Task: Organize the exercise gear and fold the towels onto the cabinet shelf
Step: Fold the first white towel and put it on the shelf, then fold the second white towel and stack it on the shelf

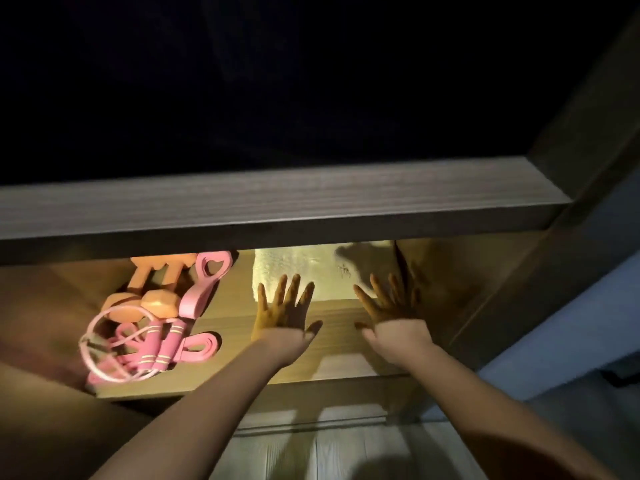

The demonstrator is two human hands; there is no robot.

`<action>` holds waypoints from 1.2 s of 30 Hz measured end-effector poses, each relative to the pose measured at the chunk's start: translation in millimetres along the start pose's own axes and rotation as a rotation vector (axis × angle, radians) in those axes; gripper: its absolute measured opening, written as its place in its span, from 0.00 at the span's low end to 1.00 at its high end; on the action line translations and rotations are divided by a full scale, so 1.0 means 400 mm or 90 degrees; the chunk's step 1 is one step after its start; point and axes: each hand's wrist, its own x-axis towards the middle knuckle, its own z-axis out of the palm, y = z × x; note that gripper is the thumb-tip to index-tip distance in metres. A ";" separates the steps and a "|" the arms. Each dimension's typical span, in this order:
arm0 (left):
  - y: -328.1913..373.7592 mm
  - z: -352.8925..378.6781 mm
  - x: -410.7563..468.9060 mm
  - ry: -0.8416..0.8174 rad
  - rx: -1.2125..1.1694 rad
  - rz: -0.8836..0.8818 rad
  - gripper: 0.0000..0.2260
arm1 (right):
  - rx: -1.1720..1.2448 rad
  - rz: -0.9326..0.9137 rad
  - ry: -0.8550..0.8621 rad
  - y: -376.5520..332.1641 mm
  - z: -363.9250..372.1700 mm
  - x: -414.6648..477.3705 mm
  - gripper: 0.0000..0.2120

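A folded white towel (322, 268) lies at the back right of the lit cabinet shelf (225, 379). My left hand (284, 311) and my right hand (389, 306) are both spread flat with straight fingers at the towel's front edge, fingertips over it, holding nothing. On the left of the shelf lie two orange dumbbells (152, 289), a pink hand grip (204, 285), a pink jump rope (138, 355) with striped handles, and a pink resistance band (199, 346).
A thick wooden upper shelf board (277, 209) overhangs the opening and hides the shelf's back. The cabinet's side wall (491, 282) stands close on the right. Above the board all is dark. Pale floor (329, 455) shows below.
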 end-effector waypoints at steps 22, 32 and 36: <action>0.244 -0.314 -0.458 -0.101 -0.189 0.287 0.29 | 0.204 0.267 0.069 0.046 -0.039 -0.625 0.29; 0.698 -0.381 -0.298 -0.145 -0.166 0.488 0.29 | 0.195 0.400 0.130 0.461 0.005 -0.779 0.29; 0.875 -0.443 -0.245 -0.151 -0.169 0.535 0.29 | 0.203 0.449 0.116 0.637 0.003 -0.869 0.29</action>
